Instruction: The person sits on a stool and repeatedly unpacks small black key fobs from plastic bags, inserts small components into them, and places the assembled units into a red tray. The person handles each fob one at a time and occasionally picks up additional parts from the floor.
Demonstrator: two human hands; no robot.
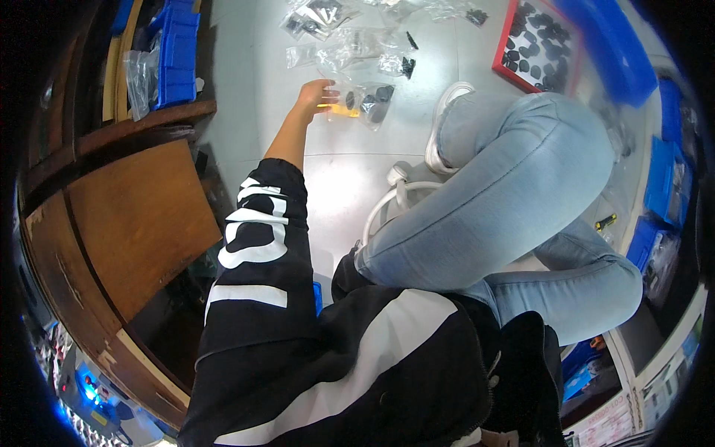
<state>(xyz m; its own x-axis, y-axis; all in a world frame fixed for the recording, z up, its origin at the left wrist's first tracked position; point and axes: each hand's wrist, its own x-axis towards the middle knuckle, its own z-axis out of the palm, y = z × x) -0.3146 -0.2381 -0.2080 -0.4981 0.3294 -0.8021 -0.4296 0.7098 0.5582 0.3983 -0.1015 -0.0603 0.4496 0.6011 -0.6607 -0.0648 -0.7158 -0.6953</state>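
Note:
My left hand [316,98] reaches out over the grey floor, its fingers stretched and a little apart. Right beside its fingertips lies a clear plastic bag [377,104] holding dark rounded pieces. A yellow strip [339,110] shows just below the fingers, at the bag's near side; whether the fingers touch it I cannot tell. Farther off is a cluster of clear bags [357,46], with small black parts [408,68] at its right. My right hand is out of view.
A red-rimmed tray [511,72] of black pieces stands at the far right, beside a blurred blue bin [614,52]. My bent legs [491,201] fill the right middle, near a white curved tube [383,205]. A wooden cabinet [141,216] and blue bins [177,56] line the left.

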